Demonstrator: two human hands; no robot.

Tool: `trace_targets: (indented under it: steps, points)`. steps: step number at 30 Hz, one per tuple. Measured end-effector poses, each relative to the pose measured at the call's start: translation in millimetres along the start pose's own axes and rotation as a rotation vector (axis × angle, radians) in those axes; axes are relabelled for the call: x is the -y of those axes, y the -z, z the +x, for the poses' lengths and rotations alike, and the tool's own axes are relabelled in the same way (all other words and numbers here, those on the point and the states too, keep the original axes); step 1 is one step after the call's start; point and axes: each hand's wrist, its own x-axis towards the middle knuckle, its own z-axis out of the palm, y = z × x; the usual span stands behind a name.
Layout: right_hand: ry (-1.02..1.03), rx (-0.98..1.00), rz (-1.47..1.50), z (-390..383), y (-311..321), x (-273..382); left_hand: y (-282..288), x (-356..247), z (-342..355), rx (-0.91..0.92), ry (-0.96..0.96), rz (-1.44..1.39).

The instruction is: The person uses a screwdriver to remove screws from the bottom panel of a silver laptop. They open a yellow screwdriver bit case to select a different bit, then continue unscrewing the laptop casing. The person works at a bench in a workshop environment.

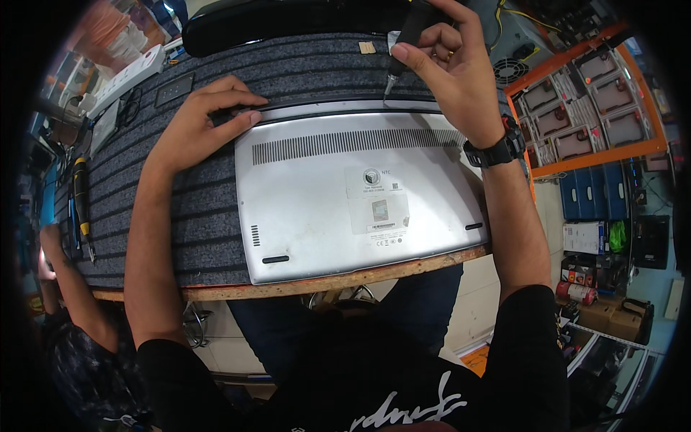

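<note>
A silver laptop [309,201] lies bottom side up on the bench, its vent strip toward the far side. My left hand [209,119] grips its far left corner, thumb and bent fingers at the hinge edge. In my right hand [457,75] is a screwdriver [409,39] with a thick black handle, held upright between thumb and fingers. Its metal tip points down at the dark hinge strip [324,99] along the laptop's far edge. Whether the tip sits in a screw is too small to tell.
Ribbed grey matting [209,252] covers the bench. A long black object [288,25] lies at the back, near a small tan piece [367,47]. At left are a white power strip [129,75] and a yellow-black screwdriver [81,194]. A co-worker's arm [79,295] reaches in there.
</note>
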Motion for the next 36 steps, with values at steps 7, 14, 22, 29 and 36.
trace_targets:
  steps: [7,14,22,29,36]
  points:
    - [0.018,0.024,0.086,0,-4,0,0,0,-1,-0.004,0.014,0.018]
    - [-0.081,0.080,0.046,1,-4,14,2,2,-2,-0.004,-0.009,0.012]
    - [0.210,-0.052,-0.360,5,-8,11,3,-1,-2,-0.004,-0.018,0.031]
    - [-0.001,-0.006,-0.129,9,0,7,3,-1,-2,-0.015,-0.036,0.010]
    - [0.164,-0.041,-0.107,6,-9,1,1,2,-1,-0.010,-0.049,0.001]
